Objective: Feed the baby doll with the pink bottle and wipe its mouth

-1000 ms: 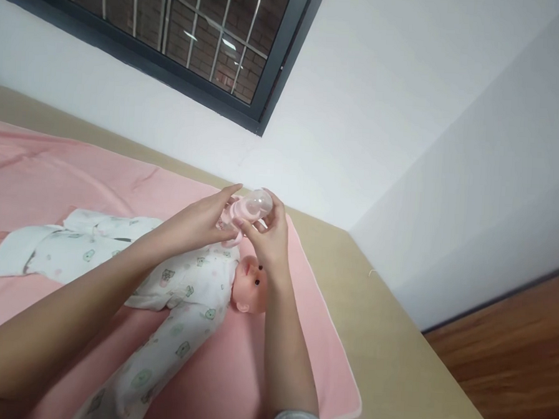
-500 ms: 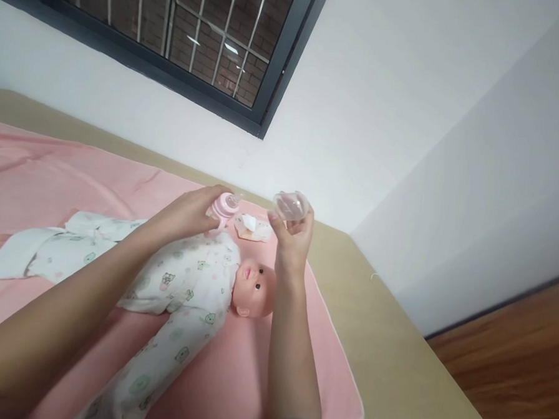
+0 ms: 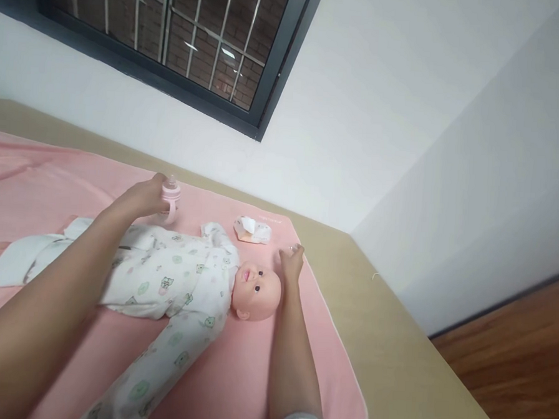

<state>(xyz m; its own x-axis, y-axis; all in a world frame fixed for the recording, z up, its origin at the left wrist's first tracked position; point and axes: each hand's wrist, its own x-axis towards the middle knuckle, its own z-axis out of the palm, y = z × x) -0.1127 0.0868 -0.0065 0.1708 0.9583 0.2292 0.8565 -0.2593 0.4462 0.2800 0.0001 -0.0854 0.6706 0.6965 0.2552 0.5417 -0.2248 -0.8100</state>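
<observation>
My left hand is wrapped round a pink baby bottle, held upright with its clear teat on top and a handle at the side. Beyond the doll's head, my right hand closes on a clear bottle cap, low over the blanket; most of the cap is hidden by the fingers. Between the two arms lies a baby doll on its back, in a white printed outfit. My left forearm passes over its legs.
A pink blanket covers much of the wooden surface. A small packet of tissues or wipes lies near the blanket's far edge. Behind are a white wall and a barred window.
My left hand has carried the baby bottle left, away from the packet. My right hand has lowered the clear cap toward the blanket beside the doll's head.
</observation>
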